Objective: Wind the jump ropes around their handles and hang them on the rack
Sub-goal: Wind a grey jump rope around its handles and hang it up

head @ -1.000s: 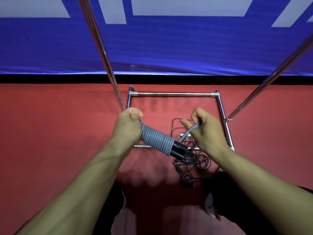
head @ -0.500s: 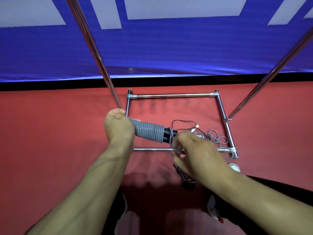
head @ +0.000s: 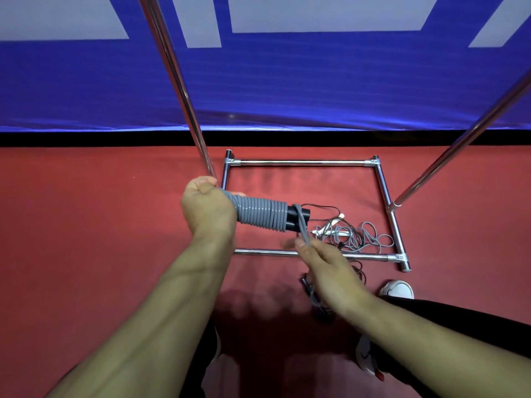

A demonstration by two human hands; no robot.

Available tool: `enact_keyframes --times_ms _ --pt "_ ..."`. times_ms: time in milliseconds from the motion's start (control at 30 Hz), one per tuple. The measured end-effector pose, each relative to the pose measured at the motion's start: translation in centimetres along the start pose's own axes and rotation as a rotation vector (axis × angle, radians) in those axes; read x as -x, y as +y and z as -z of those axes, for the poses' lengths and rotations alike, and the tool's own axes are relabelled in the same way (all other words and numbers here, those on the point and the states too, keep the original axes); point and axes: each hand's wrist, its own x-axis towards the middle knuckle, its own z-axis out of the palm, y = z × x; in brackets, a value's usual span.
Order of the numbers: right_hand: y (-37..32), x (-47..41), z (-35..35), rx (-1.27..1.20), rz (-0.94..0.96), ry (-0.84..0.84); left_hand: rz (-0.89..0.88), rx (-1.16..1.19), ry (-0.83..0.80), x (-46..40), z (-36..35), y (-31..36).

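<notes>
My left hand (head: 207, 209) grips the near end of black jump-rope handles (head: 297, 218), held level and pointing right. Grey rope (head: 261, 214) is wound in tight coils along most of their length. A strand of the same rope crosses the black tip and runs down into my right hand (head: 324, 261), which pinches it just below the handles. On the red floor inside the chrome rack base (head: 301, 162) lies a loose tangle of other ropes (head: 353, 235), grey and black, with white handle ends.
Two chrome rack uprights rise from the base, the left pole (head: 175, 81) and the right pole (head: 459, 145). A blue-and-white banner (head: 287, 81) stands behind. More black rope (head: 313, 288) lies under my right hand. My shoes (head: 398, 288) are at the lower right.
My right hand has carried the rope end from above the handles round their tip and down below them. My left hand has lifted and levelled the handles.
</notes>
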Motion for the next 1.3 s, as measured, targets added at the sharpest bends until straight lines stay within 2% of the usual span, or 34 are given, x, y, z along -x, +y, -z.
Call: enact_keyframes --times_ms 67,133,233,300,367,433,500,567,667,767,833,867,967,1100,1133,1233,1300 --pt "0.1 0.5 0.2 0.057 0.167 0.009 0.03 0.025 0.023 -0.3 0.3 0.3" --pt "-0.3 0.5 0.4 0.181 0.281 -0.051 0.049 0.058 0.002 -0.2 0.3 0.5" --pt "-1.0 -0.2 1.1 0.337 0.308 -0.188 0.087 0.069 -0.06 0.8 0.2 0.4" --pt "-1.7 -0.2 1.1 0.12 0.154 -0.272 0.135 0.092 -0.104 1.5 0.0 0.2" --pt "-2.3 0.2 0.6 -0.338 -0.145 -0.368 0.165 0.112 -0.133 2.0 -0.2 0.3" --pt "-2.6 0.8 -0.2 -0.641 -0.311 -0.413 0.164 0.126 -0.142 2.2 -0.5 0.3" --pt "-2.4 0.9 -0.9 -0.745 -0.26 -0.358 0.17 0.143 -0.137 2.5 -0.7 0.4" --pt "-2.1 0.4 -1.0 -0.759 -0.198 -0.224 0.177 0.144 -0.1 2.4 -0.7 0.4" --pt "-2.0 0.1 -0.2 -0.627 -0.123 -0.169 0.162 0.141 -0.003 1.2 -0.4 0.2" --pt "-1.8 0.6 0.5 -0.178 0.113 -0.231 0.149 0.18 0.047 0.3 -0.2 0.1" --pt "-1.3 1.0 1.0 0.096 0.186 -0.302 0.145 0.178 0.043 0.4 -0.2 0.1" --pt "-1.2 0.9 1.3 0.147 0.182 -0.316 0.145 0.175 0.039 0.5 -0.2 0.0" --pt "-1.6 0.5 1.6 0.049 0.132 -0.335 0.171 0.178 0.025 0.5 -0.3 0.0" --pt "-1.6 0.0 1.5 0.178 0.191 -0.391 0.207 0.174 -0.038 1.4 -0.5 0.1" --pt "-1.7 -0.1 1.2 0.084 0.149 -0.369 0.222 0.167 -0.057 1.8 -0.6 0.1" --pt "-1.6 -0.1 0.2 -0.488 -0.018 -0.311 0.273 0.195 -0.058 2.3 -0.8 0.1" --pt "-1.3 -0.1 0.0 -0.566 0.009 -0.251 0.283 0.226 -0.017 2.0 -0.6 0.4"
